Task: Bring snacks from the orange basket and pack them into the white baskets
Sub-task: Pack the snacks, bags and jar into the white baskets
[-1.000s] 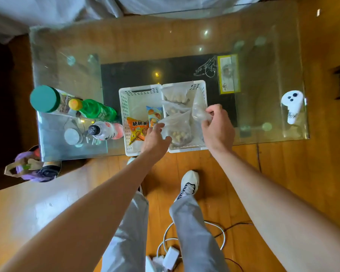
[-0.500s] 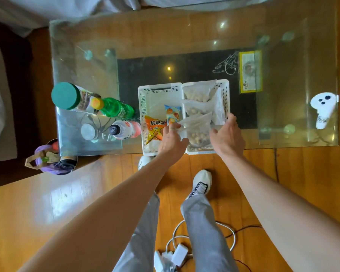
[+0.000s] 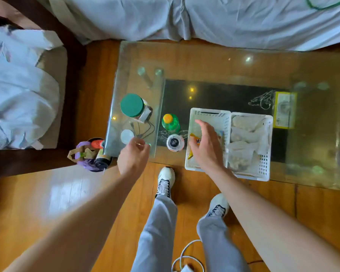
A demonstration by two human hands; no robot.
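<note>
Two white baskets stand side by side at the glass table's near edge. The left white basket [image 3: 209, 114] holds an orange snack packet [image 3: 192, 138], mostly hidden under my right hand [image 3: 206, 148], which hovers open and empty above it. The right white basket [image 3: 266, 160] is filled with clear snack bags [image 3: 243, 134]. My left hand [image 3: 132, 157] hangs over the table's left near corner, fingers loosely curled, holding nothing. On the floor just left of it stands a round container with a purple bag [image 3: 88, 158] and packets inside.
On the glass table [image 3: 204, 61] stand a green-lidded jar [image 3: 132, 105], a green bottle [image 3: 170, 122], a dark-capped bottle [image 3: 175, 142] and a small white lid [image 3: 127, 136]. A bed with grey sheets [image 3: 204, 16] lies behind, a chair to the left. A white cable lies by my feet.
Both hands have let go of the clear bags in the right basket and moved left. My left hand is now past the bottles; the view has swung left.
</note>
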